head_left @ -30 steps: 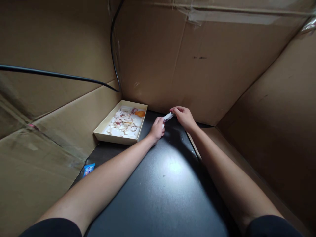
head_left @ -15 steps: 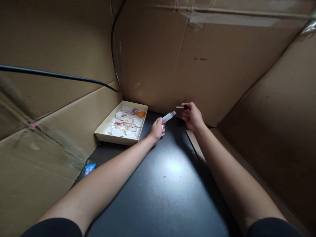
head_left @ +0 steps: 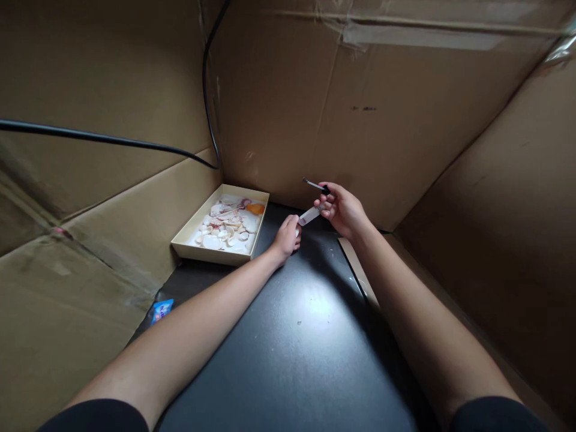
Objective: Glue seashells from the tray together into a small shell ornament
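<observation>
Left hand (head_left: 286, 237) grip clenched round small bottle (head_left: 309, 215); right hand (head_left: 342, 209) pinching brush cap (head_left: 316, 186) just above.

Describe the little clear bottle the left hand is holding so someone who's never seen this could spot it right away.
Start at the shallow cream tray of shells in the far left corner of the black tabletop. Just right of it, the left hand holds a small bottle, tilted up toward the right hand. It is pale and translucent, unlike the thin dark applicator in the right fingers.

One tray (head_left: 185, 240), one bottle (head_left: 308, 215), one brush (head_left: 315, 185)
</observation>
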